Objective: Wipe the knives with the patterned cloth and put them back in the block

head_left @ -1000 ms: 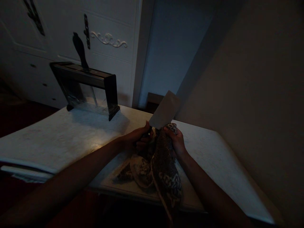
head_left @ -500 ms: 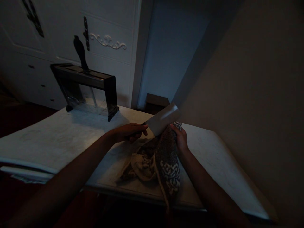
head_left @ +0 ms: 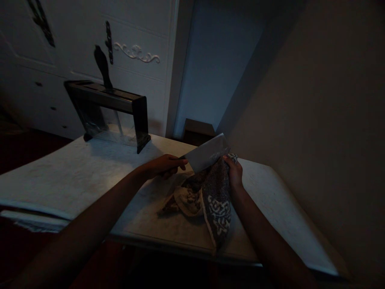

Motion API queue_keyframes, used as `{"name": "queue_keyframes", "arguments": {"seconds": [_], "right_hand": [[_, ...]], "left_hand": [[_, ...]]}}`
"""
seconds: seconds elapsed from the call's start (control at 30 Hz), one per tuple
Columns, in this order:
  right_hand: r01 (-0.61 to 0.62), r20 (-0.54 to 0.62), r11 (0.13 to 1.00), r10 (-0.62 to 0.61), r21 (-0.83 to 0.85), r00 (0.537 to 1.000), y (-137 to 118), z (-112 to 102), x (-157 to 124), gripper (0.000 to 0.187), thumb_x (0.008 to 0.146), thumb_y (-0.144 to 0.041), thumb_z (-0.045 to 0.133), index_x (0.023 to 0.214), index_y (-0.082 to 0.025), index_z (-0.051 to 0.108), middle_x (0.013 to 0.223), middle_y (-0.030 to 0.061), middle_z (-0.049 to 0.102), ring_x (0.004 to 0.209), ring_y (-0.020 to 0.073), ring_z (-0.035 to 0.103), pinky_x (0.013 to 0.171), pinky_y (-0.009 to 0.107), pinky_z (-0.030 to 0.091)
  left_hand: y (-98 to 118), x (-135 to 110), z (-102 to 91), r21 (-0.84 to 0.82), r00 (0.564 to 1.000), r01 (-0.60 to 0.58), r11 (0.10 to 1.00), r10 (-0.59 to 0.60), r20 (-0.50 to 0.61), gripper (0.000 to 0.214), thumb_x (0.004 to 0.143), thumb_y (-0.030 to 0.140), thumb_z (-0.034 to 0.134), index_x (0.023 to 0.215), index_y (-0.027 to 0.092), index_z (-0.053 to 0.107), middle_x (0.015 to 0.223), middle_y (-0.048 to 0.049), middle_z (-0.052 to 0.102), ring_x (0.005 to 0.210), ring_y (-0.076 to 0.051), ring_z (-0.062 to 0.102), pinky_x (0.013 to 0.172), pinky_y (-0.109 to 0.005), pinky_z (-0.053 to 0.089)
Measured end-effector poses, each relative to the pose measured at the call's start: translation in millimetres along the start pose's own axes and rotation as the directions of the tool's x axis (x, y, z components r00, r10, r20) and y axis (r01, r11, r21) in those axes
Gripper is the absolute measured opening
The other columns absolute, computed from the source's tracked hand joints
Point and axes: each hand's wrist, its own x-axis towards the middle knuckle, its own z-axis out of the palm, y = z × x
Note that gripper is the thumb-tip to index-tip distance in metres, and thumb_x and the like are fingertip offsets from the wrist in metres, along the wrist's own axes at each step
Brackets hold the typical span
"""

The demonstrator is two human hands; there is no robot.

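Observation:
My left hand [head_left: 168,165] is closed around the dark handle of a broad-bladed cleaver [head_left: 204,154], whose blade points to the right and slightly up. A brown towel [head_left: 217,200] with a pale swirling pattern hangs bunched from my right hand [head_left: 235,171], which pinches its upper end beside the blade. The towel's top touches or lies very close to the blade's lower right part; the dim light hides the exact contact. Its lower folds rest on the white tabletop [head_left: 135,212], between my forearms.
On the table's back left stands a knife block [head_left: 140,120] with clear panels and a black frame; a black handle [head_left: 102,66] sticks up from it. White cabinets [head_left: 141,32] are behind. A dark box [head_left: 199,127] sits past the back edge, and a wall [head_left: 315,112] bounds the right.
My right hand and the towel have moved a little to the right and the towel's folds have shifted along the blade. My left hand and the cleaver have barely moved.

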Motion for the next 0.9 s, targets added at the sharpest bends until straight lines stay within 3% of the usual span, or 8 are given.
{"name": "queue_keyframes", "arguments": {"seconds": [0.27,0.5,0.7,0.9], "right_hand": [[0.017,-0.034,1.0,-0.018,-0.024,0.999,4.1,-4.4,8.1,0.029,0.055,-0.036,0.072,0.075,-0.017,0.066,0.069,-0.0031,0.065,0.066,0.0146,0.056,0.065,0.028,0.046],[0.02,-0.096,1.0,-0.019,0.003,0.995,10.5,-22.3,28.4,0.028,0.058,-0.039,0.072,0.073,-0.017,0.065,0.068,-0.0013,0.066,0.067,0.0165,0.059,0.067,0.031,0.049],[-0.109,0.043,0.987,0.105,0.117,0.994,14.1,-24.3,26.0,0.033,0.059,-0.042,0.077,0.079,-0.017,0.068,0.072,0.0006,0.07,0.067,0.0175,0.064,0.07,0.032,0.052],[-0.155,0.25,0.986,0.135,0.061,0.959,16.0,-16.2,15.1,0.036,0.058,-0.042,0.082,0.084,-0.02,0.069,0.073,-0.0014,0.071,0.065,0.017,0.064,0.068,0.031,0.053]], "left_hand": [[-4.1,1.7,-1.9,0.011,1.0,-0.001,1.0,0.001,0.022,0.05,0.075,0.062,0.064,0.086,0.013,0.067,0.05,0.006,0.04,0.036,-0.005,0.033,0.035,-0.019,0.023],[-3.7,-1.1,-2.3,0.039,0.999,0.053,0.998,-0.053,-0.009,0.05,0.073,0.062,0.066,0.086,0.014,0.067,0.048,0.007,0.039,0.033,-0.004,0.029,0.032,-0.018,0.02],[-12.8,6.5,5.3,-0.075,1.0,0.024,0.997,-0.025,-0.015,0.049,0.075,0.065,0.063,0.081,0.016,0.062,0.046,0.008,0.036,0.03,-0.004,0.027,0.029,-0.017,0.02],[-19.4,13.2,15.0,-0.308,1.0,-0.015,0.951,0.01,-0.018,0.047,0.079,0.065,0.058,0.076,0.018,0.055,0.044,0.0091,0.032,0.03,-0.004,0.026,0.028,-0.016,0.02]]}}
